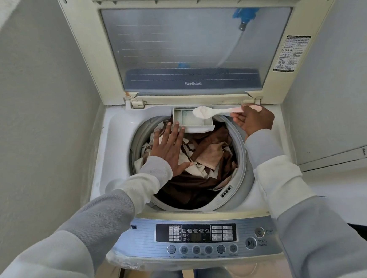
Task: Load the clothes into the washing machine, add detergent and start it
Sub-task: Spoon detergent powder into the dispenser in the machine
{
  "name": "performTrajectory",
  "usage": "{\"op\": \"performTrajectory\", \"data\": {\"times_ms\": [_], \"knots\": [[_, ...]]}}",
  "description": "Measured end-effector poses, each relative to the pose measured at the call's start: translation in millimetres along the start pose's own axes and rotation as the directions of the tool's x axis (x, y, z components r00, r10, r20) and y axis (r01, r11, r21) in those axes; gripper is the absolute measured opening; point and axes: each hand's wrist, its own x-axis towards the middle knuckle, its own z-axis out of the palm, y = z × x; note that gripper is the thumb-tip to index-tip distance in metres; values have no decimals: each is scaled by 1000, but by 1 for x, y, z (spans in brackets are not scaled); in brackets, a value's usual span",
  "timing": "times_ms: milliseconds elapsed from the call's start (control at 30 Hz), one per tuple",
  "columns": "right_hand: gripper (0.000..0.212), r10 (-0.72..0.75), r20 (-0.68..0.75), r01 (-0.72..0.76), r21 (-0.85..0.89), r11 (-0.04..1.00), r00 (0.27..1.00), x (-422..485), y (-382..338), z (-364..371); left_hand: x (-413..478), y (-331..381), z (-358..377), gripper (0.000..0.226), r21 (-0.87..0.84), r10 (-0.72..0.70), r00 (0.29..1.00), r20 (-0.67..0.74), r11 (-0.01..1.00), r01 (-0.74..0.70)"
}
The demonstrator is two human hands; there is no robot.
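Observation:
The top-loading washing machine (111, 131) stands with its lid (184, 46) raised. Brown and beige clothes (208, 158) fill the drum. At the drum's far rim the white detergent drawer (185, 119) is pulled out. My left hand (170, 148) lies flat with fingers spread, its fingertips against the drawer's front left corner. My right hand (253, 120) grips the pink handle of a spoon (222, 111). The spoon's bowl is heaped with white detergent powder (200, 111) and hovers over the drawer's right part.
Grey walls close in on the left (33, 106) and right (338, 82) of the machine. The control panel (196, 234) with its buttons and the start/pause button (250, 242) runs along the near edge. A warning label (290, 53) sticks on the lid's right frame.

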Motion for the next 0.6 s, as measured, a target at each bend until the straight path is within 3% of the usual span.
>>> {"op": "performTrajectory", "data": {"times_ms": [400,500,600], "knots": [[13,-66,30,69,-115,991,997,12,15,21,6,-1,-8,109,58,21,1000,13,998,-21],[5,-159,40,164,-181,970,986,5,19,23,5,-1,-9,107,61,22,1000,17,998,-23],[12,-337,97,351,-287,892,936,-5,27,25,6,0,-9,108,59,13,1000,22,998,-14]]}}
